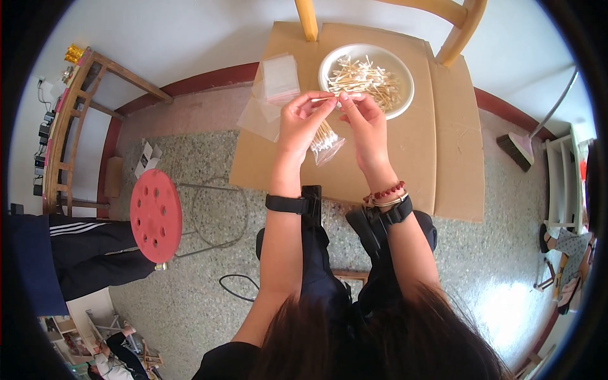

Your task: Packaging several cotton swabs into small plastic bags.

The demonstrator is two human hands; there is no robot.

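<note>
While both hands meet at the near side of the white bowl, the left hand and right hand each have thumb and fingers pinched together on what looks like a cotton swab; whether they share just one is hard to tell. It should be nearly weightless, its thin stem stiff but snappable, its tips soft, so a gentle mid-stem pinch suits it best.

One white bowl, one filled bag of cotton swabs, one red stool, one broom, two black wristbands
</note>
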